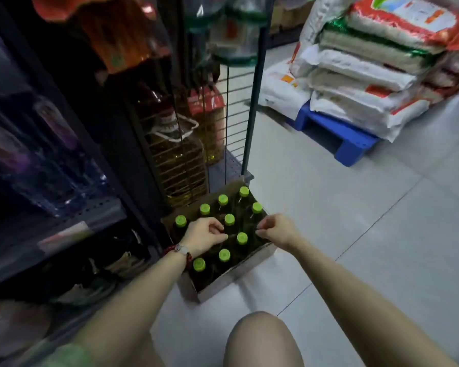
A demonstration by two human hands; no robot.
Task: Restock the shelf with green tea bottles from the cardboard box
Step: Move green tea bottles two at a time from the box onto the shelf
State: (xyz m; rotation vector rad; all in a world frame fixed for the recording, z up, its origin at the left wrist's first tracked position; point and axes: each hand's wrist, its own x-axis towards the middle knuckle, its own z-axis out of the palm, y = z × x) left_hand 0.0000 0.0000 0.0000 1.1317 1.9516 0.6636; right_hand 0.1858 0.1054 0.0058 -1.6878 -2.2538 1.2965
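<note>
An open cardboard box [239, 274] sits on the tiled floor beside a dark shelf unit [64, 213]. Several green tea bottles [242, 238] with bright green caps stand upright in it. My left hand [206, 235] reaches down into the box's middle, fingers curled over a bottle top that the hand hides. My right hand [276, 230] is at the box's right side, fingers closed over another hidden bottle top. A red bead bracelet is on my left wrist.
Large oil jugs [180, 165] stand on a wire rack just behind the box. Stacked rice sacks [368, 75] rest on a blue pallet [339, 139] at the right. My knee [260, 340] is at the bottom. Pale floor tiles [355, 234] spread to the right.
</note>
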